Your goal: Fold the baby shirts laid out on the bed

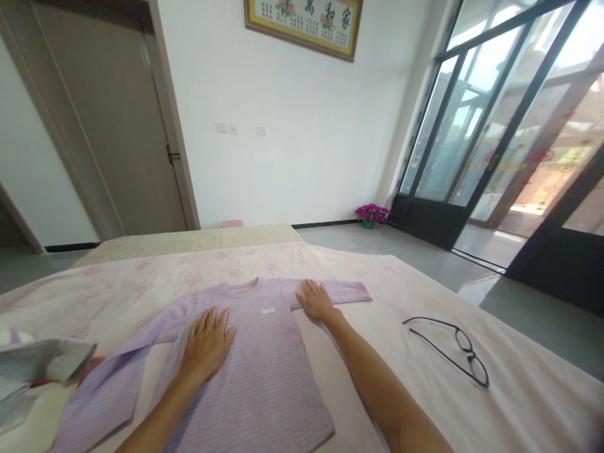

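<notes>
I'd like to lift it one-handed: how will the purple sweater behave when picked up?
Probably floppy: the purple sweater lies flat and thin, sleeves spread, so it should sag and dangle. Pushed across the bedspread, it would probably bunch rather than slide.

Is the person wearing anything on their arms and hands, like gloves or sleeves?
No, nothing. The left hand and right hand have no gloves, and no rings show. The left forearm and right forearm are bare to the picture's edge: no sleeves, watch or bracelet in sight.
</notes>
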The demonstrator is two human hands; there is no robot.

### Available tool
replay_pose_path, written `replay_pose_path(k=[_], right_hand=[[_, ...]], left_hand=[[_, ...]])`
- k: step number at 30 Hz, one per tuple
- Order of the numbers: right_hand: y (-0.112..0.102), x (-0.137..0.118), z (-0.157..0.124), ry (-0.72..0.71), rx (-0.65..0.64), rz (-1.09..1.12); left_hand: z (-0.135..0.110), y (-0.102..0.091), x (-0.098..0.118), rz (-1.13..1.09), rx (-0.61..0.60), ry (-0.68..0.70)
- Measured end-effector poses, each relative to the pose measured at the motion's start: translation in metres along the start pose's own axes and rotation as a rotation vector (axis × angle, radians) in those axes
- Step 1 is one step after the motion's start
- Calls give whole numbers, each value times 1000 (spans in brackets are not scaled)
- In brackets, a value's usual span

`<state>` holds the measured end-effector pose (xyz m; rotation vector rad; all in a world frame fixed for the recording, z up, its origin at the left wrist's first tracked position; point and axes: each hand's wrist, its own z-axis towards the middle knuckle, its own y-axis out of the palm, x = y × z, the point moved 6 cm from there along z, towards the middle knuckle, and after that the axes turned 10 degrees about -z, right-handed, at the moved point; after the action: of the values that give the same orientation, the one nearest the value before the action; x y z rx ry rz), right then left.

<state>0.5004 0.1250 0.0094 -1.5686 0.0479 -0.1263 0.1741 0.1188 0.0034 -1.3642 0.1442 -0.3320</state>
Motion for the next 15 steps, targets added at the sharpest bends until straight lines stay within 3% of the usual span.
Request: replay_pose_path(k=[5, 8, 11, 13, 15], right_hand=[[1, 113, -27, 208, -15, -86], [0, 159, -42, 326, -17, -148], [-4, 166, -43, 421, -2, -194], [-6, 148, -37, 424, 49, -207], [-4, 114, -31, 293, 91, -212]], left_hand=[[0, 1, 0, 0, 11, -2], [0, 2, -1, -16, 14, 0], [0, 1, -1, -42, 25, 0], [0, -1, -1, -66, 29, -2], [0, -3, 0, -96, 27, -7]])
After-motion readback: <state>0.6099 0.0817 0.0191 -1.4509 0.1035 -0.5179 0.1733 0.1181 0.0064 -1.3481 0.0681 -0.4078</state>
